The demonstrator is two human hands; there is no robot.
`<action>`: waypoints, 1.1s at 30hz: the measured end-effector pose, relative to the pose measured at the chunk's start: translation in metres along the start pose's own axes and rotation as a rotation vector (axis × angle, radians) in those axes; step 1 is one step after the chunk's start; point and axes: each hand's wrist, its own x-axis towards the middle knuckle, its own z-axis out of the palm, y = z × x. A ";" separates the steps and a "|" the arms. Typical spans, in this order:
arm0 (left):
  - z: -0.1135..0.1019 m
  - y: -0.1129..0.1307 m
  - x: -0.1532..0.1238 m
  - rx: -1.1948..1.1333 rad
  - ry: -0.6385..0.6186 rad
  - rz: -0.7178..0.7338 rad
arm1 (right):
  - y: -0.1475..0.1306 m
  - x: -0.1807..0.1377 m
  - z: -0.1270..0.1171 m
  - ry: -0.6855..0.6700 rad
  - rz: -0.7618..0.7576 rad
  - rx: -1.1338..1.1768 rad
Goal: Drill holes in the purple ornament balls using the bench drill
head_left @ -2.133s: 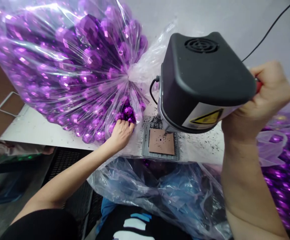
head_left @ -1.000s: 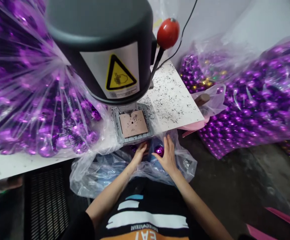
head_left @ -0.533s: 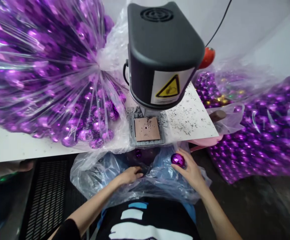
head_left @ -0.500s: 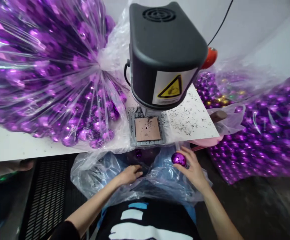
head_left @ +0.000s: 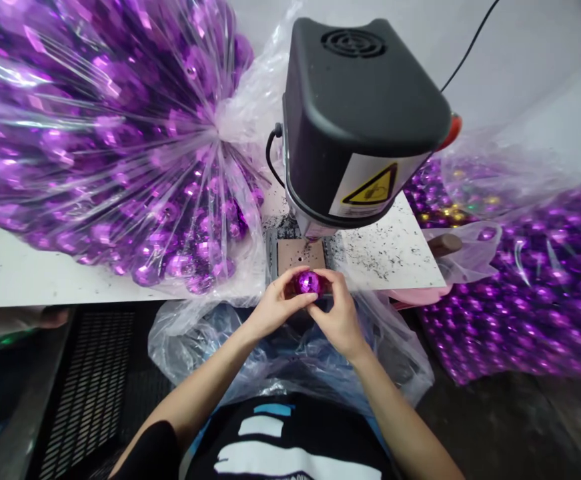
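Note:
A small faceted purple ball is pinched between my left hand and my right hand, both closed on it. They hold it just in front of the brown pad on the metal base under the black drill press head. The ball sits at the front edge of the white table. Below my hands lies a crumpled clear plastic bag on my lap.
A large clear bag of purple balls fills the table's left. More bagged purple balls are piled on the floor at the right. The press's red lever knob peeks out behind the head. Black shavings speckle the table.
My right hand has lifted the purple ball out of the lap bag toward the press pad. My left hand left the bag and joined it on the ball.

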 end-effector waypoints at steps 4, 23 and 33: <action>-0.010 -0.001 0.008 0.010 0.128 0.023 | 0.001 0.001 -0.003 -0.002 0.013 0.013; -0.030 0.019 0.053 0.786 0.245 0.133 | 0.023 -0.001 -0.022 0.011 0.038 0.026; -0.019 -0.009 0.055 0.978 0.294 0.434 | 0.013 0.003 -0.034 0.045 -0.024 0.005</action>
